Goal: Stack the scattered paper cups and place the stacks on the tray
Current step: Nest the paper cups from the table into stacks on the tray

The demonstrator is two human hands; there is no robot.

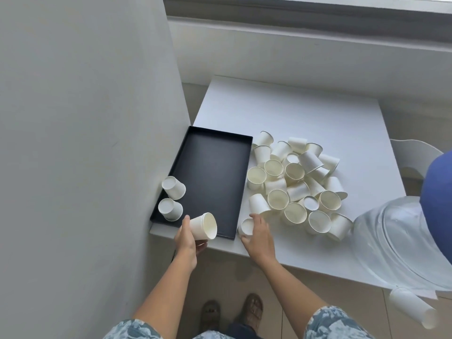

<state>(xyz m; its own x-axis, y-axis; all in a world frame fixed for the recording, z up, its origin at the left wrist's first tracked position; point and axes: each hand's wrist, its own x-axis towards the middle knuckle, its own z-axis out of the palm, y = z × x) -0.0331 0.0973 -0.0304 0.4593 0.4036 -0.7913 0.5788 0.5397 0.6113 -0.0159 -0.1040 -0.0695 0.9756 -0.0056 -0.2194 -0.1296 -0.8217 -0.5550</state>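
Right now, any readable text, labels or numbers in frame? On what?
None readable.
Paper cups in the pile: plain white, no print.
Black tray: no label visible.
Cup in the left hand: blank.
Clear plastic bag at right: no legible marking.

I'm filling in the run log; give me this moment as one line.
left hand: holds white paper cup | right hand: grasping upside-down white paper cup on white table | black rectangular tray: two upside-down cups

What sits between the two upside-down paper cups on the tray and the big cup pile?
Head view: only bare black tray floor separates the two upside-down white paper cups from the scattered pile.
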